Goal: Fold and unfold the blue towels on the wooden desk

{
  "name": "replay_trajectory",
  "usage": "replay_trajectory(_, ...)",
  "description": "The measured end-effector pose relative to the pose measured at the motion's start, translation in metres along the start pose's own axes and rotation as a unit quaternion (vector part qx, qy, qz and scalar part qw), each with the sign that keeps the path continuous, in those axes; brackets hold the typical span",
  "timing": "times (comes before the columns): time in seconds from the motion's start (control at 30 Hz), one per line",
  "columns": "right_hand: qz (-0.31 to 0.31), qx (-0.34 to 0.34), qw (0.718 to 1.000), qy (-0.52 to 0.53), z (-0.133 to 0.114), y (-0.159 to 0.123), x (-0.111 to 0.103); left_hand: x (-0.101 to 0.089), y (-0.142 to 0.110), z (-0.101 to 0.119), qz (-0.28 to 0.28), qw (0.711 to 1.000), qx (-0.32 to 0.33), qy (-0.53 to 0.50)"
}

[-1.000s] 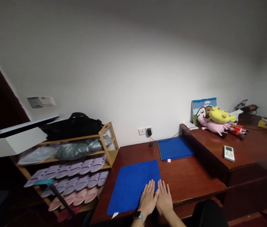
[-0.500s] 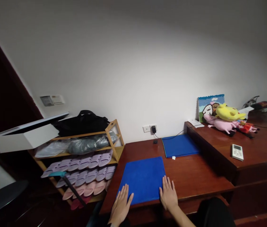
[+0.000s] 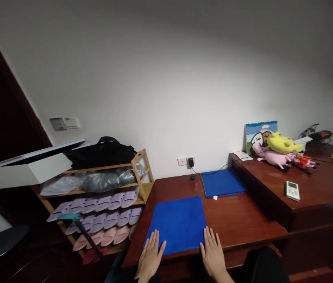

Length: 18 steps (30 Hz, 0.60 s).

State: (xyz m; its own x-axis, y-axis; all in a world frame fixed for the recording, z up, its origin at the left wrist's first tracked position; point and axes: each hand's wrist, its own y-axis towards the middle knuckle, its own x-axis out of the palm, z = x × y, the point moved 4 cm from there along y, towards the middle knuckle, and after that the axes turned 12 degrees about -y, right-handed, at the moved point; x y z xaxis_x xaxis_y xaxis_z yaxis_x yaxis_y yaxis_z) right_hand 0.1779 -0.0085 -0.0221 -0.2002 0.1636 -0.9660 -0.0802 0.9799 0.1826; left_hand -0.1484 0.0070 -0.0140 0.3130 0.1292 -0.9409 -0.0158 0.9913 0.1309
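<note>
A blue cloth (image 3: 178, 224) lies flat on the near part of the low wooden table (image 3: 240, 220). My left hand (image 3: 150, 257) rests flat at the cloth's near left corner, fingers stretched out. At the near right corner my right hand (image 3: 212, 253) lies flat too, fingers apart. Neither hand holds anything. A second blue cloth (image 3: 222, 182) lies farther back by the wall.
A bamboo rack (image 3: 138, 177) of several pink and lilac slippers stands left of the table, a black bag (image 3: 101, 151) on top. A higher desk (image 3: 316, 192) at right carries plush toys (image 3: 281, 151) and a white remote (image 3: 292, 190). A charger (image 3: 190, 162) is plugged into the wall.
My hands, side by side at the cloth's right edge a second ago, have spread apart to its two near corners. The view has shifted slightly.
</note>
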Motion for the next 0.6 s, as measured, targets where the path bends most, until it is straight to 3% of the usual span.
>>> replay_trajectory(0.1,0.009,-0.006,1.000,0.007,0.000,-0.001,0.000,-0.009,-0.004,0.027,-0.004,0.999,0.036,-0.004)
replay_trajectory(0.2,0.017,-0.011,1.000,0.013,-0.001,-0.001,0.000,-0.010,-0.011,0.084,-0.024,0.991,0.128,-0.012)
replay_trajectory(0.3,0.018,-0.013,1.000,0.019,-0.001,-0.001,0.002,0.005,-0.018,0.149,-0.062,0.969,0.237,-0.032)
replay_trajectory(0.4,0.030,-0.026,0.999,0.027,-0.001,-0.001,0.005,0.026,-0.018,0.189,-0.093,0.955,0.275,-0.055)
replay_trajectory(0.5,0.036,-0.021,0.999,0.034,0.001,0.000,0.007,0.040,-0.014,0.190,-0.115,0.961,0.246,-0.062)
replay_trajectory(0.6,0.027,-0.006,0.999,0.040,0.001,0.001,0.006,0.038,-0.013,0.158,-0.125,0.972,0.193,-0.051)
